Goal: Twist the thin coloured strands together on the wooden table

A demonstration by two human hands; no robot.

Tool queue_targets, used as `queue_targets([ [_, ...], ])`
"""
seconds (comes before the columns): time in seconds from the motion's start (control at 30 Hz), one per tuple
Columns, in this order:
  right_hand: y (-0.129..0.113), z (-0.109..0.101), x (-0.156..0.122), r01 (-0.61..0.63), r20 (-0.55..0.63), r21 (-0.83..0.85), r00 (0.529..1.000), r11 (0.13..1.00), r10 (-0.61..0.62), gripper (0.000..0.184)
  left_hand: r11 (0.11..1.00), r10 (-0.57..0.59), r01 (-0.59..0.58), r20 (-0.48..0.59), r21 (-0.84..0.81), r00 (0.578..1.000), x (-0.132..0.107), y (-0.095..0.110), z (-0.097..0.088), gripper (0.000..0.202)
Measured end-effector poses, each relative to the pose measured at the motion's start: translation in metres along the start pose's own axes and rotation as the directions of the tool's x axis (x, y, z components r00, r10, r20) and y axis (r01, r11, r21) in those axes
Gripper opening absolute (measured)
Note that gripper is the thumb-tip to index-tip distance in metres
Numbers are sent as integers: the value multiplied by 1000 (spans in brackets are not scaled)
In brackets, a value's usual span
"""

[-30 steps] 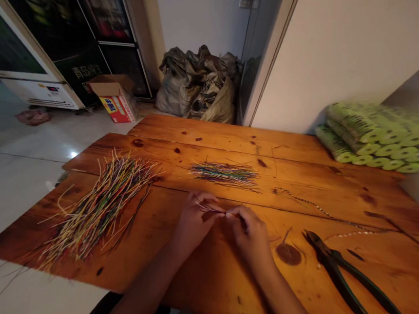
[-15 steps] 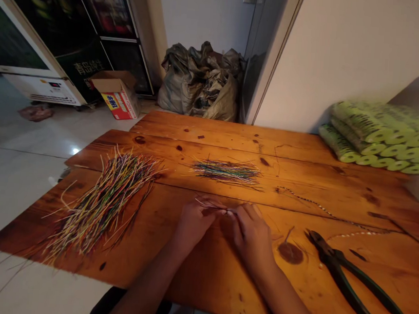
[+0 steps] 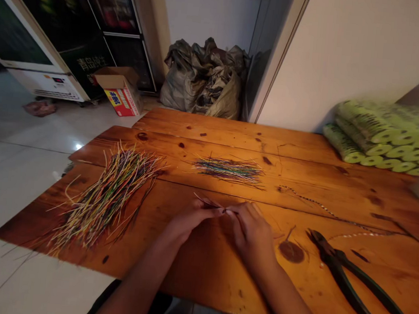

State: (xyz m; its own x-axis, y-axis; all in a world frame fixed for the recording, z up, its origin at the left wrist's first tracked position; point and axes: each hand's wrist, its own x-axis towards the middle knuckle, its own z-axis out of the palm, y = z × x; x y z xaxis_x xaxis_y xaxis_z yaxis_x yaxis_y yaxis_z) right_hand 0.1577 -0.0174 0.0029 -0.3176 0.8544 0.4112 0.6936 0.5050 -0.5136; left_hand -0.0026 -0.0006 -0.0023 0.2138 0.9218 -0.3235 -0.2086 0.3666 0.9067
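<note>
My left hand [image 3: 188,219] and my right hand [image 3: 252,233] meet fingertip to fingertip over the near middle of the wooden table [image 3: 221,270]. Both pinch a few thin wire strands [image 3: 209,204], whose ends poke out to the left above my left fingers. A small neat bundle of coloured wires [image 3: 228,169] lies just beyond my hands. A big loose pile of coloured wires [image 3: 107,194] spreads over the table's left side.
Dark-handled pliers [image 3: 352,284] lie at the right front. A thin twisted strand [image 3: 315,203] runs across the right half. Green rolls [image 3: 383,138] are stacked at the back right by the wall. Sacks [image 3: 205,81], a cardboard box [image 3: 121,93] and fridges stand on the floor beyond.
My hands stay joined on the strands; my left fingers have turned slightly and the strand ends have tilted. The camera has shifted a little.
</note>
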Motion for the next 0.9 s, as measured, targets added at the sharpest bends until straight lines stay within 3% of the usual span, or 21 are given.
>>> queue_targets([
  [0.07,2,1,3,-156,39,259,988,953,151,21,991,98,-98,0,86,995,0,1,2,7],
  [0.17,9,2,7,-341,163,502,940,795,299,27,971,170,-169,10,166,985,-1,1,4,7],
  [0.27,17,3,9,-428,250,583,903,690,348,25,952,209,-207,17,228,978,-2,1,7,7],
  [0.4,23,3,9,-479,342,607,878,635,335,24,941,216,-217,32,262,976,-2,-2,8,7],
  [0.5,24,1,9,-470,343,572,882,672,324,21,931,228,-228,32,284,973,-3,-3,8,7],
  [0.73,21,-10,5,-216,213,185,961,959,175,5,929,214,-209,15,305,977,-3,-6,13,4],
  [0.83,15,-13,4,-121,133,-6,984,993,121,6,920,232,-217,-7,327,973,-1,-8,13,4],
  [0.9,13,-13,3,-126,117,-58,984,990,132,7,893,270,-250,-3,374,963,-2,-8,13,5],
])
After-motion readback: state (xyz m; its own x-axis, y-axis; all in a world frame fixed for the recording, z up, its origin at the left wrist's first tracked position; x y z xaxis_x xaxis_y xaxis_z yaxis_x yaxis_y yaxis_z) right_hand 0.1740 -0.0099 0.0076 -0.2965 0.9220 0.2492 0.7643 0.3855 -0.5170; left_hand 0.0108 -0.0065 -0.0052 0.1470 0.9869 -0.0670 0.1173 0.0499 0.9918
